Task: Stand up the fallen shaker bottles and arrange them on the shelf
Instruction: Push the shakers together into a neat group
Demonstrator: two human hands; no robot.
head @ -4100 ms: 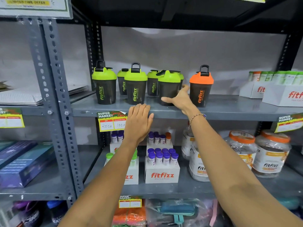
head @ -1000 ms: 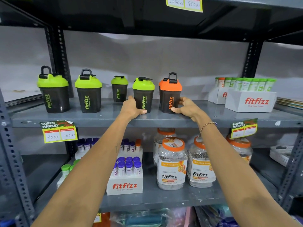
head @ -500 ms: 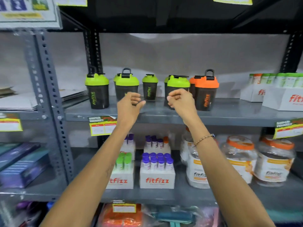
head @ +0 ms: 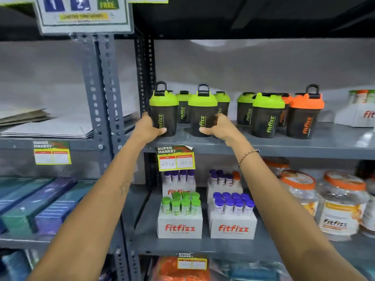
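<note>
- Grey metal shelf [head: 263,146] carries the shaker bottles, all upright near its left end.
- The left hand [head: 146,129] grips the leftmost green-lidded bottle [head: 164,112] at its base, thumb in front.
- The right hand [head: 219,129] grips the next green-lidded bottle [head: 202,113] just beside it.
- An orange-lidded bottle [head: 304,116] stands further right, with other green-lidded ones between.

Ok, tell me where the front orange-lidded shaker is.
In the head view, the front orange-lidded shaker stands upright right of centre on the shaker shelf, just right of a green-lidded shaker, away from both hands.
</note>
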